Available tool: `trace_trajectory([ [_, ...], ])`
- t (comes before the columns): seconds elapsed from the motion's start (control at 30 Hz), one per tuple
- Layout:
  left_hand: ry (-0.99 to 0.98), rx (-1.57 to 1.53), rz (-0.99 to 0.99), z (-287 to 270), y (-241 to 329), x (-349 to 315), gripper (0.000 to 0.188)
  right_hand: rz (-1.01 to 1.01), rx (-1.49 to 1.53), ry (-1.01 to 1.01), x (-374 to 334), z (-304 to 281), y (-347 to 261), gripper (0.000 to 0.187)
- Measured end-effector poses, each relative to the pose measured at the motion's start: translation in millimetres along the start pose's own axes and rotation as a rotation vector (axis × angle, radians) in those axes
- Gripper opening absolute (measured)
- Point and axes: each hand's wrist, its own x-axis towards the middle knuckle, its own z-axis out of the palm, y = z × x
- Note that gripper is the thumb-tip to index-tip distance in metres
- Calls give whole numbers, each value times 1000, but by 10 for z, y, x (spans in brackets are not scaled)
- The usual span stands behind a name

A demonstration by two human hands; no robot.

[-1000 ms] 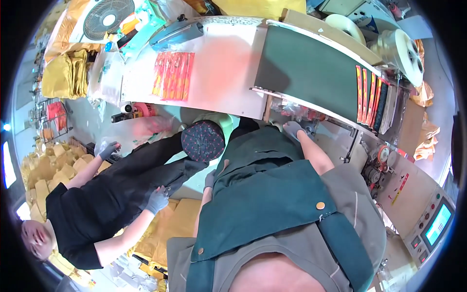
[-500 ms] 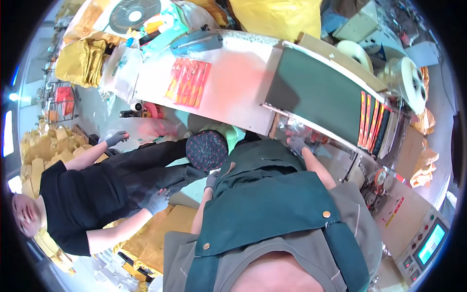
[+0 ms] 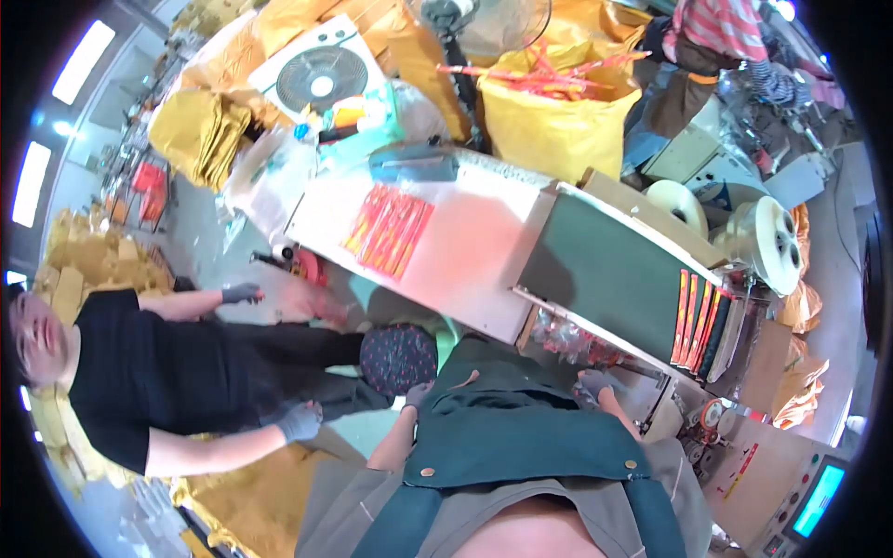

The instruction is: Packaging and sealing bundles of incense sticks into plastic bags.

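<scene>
Both of my hands wear grey gloves with bare fingertips. My left hand [image 3: 418, 395] hangs low beside my green apron [image 3: 530, 446], near a round dark patterned stool seat [image 3: 398, 361]; its fingers are too small and covered to read. My right hand [image 3: 593, 383] is at the apron's right side, fingers loosely bent, with nothing visible in it. Just beyond it, clear plastic packs [image 3: 569, 339] lie under the bench edge. Over them runs a dark green conveyor belt [image 3: 605, 270], carrying several red-and-yellow strip packets [image 3: 698, 316] at its right end.
A person in black [image 3: 167, 372] stands at left, hands gloved. Red packets [image 3: 389, 232] lie on the white table [image 3: 474, 270]. Behind stands a yellow sack [image 3: 558, 135] of red strips. At right are film rolls [image 3: 763, 246] and a control panel with a lit screen [image 3: 819, 502].
My view has tilted up, bringing the yellow sack's contents and another person at the back into sight. My right hand has drawn back from the bench edge toward my apron.
</scene>
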Motion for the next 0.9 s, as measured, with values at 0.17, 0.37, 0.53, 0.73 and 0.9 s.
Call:
trace_trajectory([
  [0.17, -159, 244, 268, -300, -60, 853, 39, 109, 367, 124, 80, 130, 130, 17],
  [0.37, -160, 300, 401, -796, 541, 1442, 29, 161, 544, 252, 56, 561, -69, 22],
  [0.53, -313, -265, -11, -1101, 1078, 1445, 19, 108, 555, 298, -144, 989, -276, 23],
  [0.73, -364, 89, 240, -849, 419, 2383, 16, 143, 605, 402, -273, 1284, -173, 22],
  [0.9, -301, 730, 659, -826, 454, 2564, 51, -41, -622, 366, 6, 1283, 384, 30],
])
